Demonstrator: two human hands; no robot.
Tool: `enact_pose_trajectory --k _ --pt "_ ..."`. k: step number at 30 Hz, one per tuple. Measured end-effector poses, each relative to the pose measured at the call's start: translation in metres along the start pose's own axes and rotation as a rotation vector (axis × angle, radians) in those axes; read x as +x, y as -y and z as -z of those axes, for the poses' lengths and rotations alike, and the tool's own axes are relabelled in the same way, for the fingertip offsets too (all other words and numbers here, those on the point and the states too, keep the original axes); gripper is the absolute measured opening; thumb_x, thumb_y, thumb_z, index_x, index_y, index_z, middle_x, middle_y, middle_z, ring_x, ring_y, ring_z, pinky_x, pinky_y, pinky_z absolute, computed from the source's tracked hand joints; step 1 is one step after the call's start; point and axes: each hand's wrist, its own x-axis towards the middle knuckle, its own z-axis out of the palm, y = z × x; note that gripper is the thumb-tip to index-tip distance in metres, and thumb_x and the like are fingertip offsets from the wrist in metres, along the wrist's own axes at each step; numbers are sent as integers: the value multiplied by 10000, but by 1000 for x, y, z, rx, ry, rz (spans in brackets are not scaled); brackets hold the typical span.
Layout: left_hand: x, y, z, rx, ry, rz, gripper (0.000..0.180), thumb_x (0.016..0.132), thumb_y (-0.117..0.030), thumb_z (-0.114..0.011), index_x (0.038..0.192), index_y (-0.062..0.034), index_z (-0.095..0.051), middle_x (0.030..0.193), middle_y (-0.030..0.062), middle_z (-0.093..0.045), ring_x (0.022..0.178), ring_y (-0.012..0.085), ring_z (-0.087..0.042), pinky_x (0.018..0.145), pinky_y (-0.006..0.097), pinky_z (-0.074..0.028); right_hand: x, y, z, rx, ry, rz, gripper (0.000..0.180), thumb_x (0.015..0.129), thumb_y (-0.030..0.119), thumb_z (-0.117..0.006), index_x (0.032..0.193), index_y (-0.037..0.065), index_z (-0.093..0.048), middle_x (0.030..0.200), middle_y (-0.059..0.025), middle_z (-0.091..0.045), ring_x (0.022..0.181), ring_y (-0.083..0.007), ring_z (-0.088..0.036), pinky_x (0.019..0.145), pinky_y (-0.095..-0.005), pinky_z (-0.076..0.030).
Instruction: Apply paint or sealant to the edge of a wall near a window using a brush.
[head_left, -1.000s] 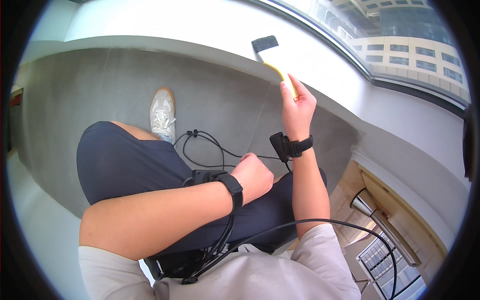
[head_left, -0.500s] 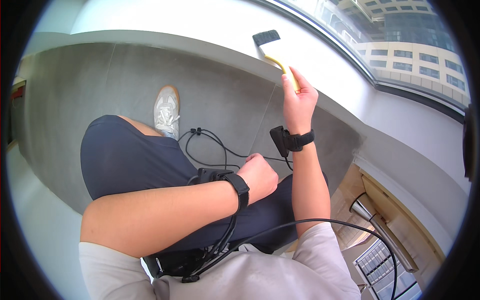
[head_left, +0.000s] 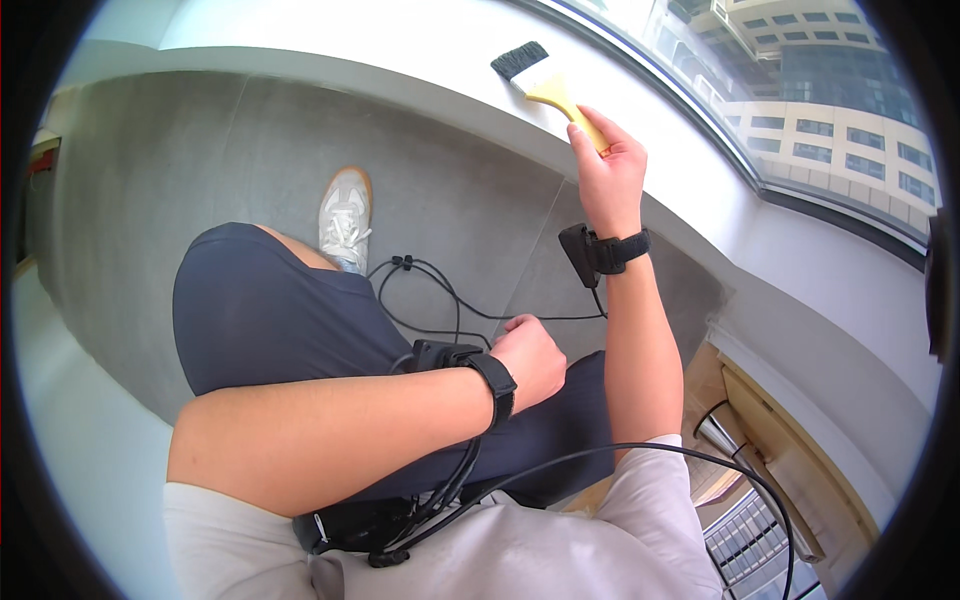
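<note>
Head view looking straight down: your right hand [head_left: 607,178] is wrapped around the yellow handle of a paintbrush [head_left: 545,80], dark bristles resting on the white window ledge [head_left: 420,45] up at the top of the frame. Your left hand [head_left: 530,358] is balled into a loose fist against your thigh, holding nothing, with a black wrist strap [head_left: 497,385] and cables [head_left: 440,300] trailing off it.

Stuff that could bite you, as far as I can judge: you're gripping the very end of the handle, so there's not much control over the bristle end, and it could skid off the ledge's front edge if you press at an angle. Those loose cables hang down near your white sneaker [head_left: 345,215], so shifting your foot might snag them. The module strapped to your right wrist [head_left: 585,255] dangles a cord too, which could drag if you reach further.

The ledge looks smooth and matte white, curving under a big window [head_left: 800,90] with office buildings outside. The floor [head_left: 180,150] is grey, tile-like, and there's a wooden cabinet corner [head_left: 770,440] at lower right.
</note>
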Motion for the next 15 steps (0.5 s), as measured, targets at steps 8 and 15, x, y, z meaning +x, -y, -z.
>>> enact_pose_trajectory --k 8,15 --pt "2 0 3 14 53 -2 116 879 -164 -647 881 -114 -751 776 9 -706 774 216 -704 692 411 -513 26 2 8 -111 172 36 299 928 126 -705 1186 -22 -734 819 -38 -704 700 -77 -582 650 -255 -472" --pt "0 0 11 38 65 -9 107 864 -150 -664 883 -113 -763 801 11 -709 792 215 -700 699 406 -508 79 4 16 -104 310 16 326 910 137 -730 1194 -22 -736 839 2 -673 735 -70 -539 657 -246 -442"
